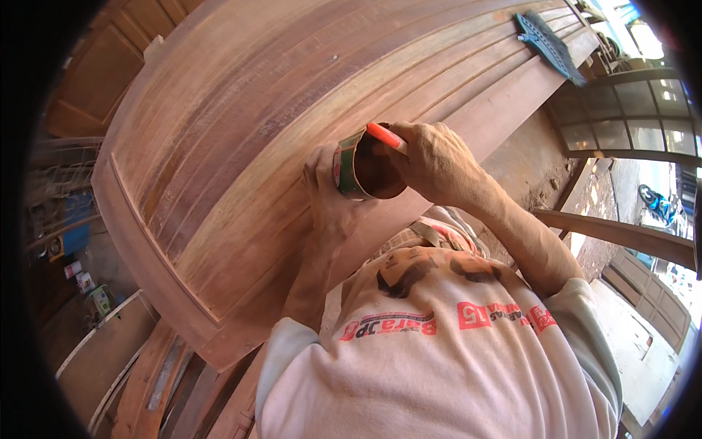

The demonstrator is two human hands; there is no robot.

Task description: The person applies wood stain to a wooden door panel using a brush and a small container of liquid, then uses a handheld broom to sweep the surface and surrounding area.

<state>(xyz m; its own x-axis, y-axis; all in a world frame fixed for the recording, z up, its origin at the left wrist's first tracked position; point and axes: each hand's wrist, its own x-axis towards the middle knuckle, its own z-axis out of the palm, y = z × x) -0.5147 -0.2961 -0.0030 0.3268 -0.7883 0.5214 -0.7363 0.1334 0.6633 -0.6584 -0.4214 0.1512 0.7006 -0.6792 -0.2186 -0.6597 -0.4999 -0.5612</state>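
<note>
At the far left, in shadow, small tins [80, 276] stand on the floor beside a leaning board [110, 344]. Right of them a big wooden door [241, 139] lies flat across most of the view, its panels and grooves running away to the far right; the wood is reddish brown, darker in streaks toward the middle.

The left hand [325, 194] comes up from the near edge and wraps around the side of a can [365, 167], fingers curled against its green and red wall, thumb side toward the door. The can is held tilted over the door's near edge, its open mouth facing the person (the inside looks dark brown).

The right hand [439, 161] is just right of the can, closed and pinching an orange handle [386, 136] that lies across the can's upper rim; what the handle ends in is hidden. Both forearms are stained brown.

Below the hands is the person's white shirt [439, 351] with brown smears.

At the far right end of the door lies a blue-green cloth [548, 44]. Right of it stand glazed frames [636, 110], and a plank [621, 234] juts out nearer in.
</note>
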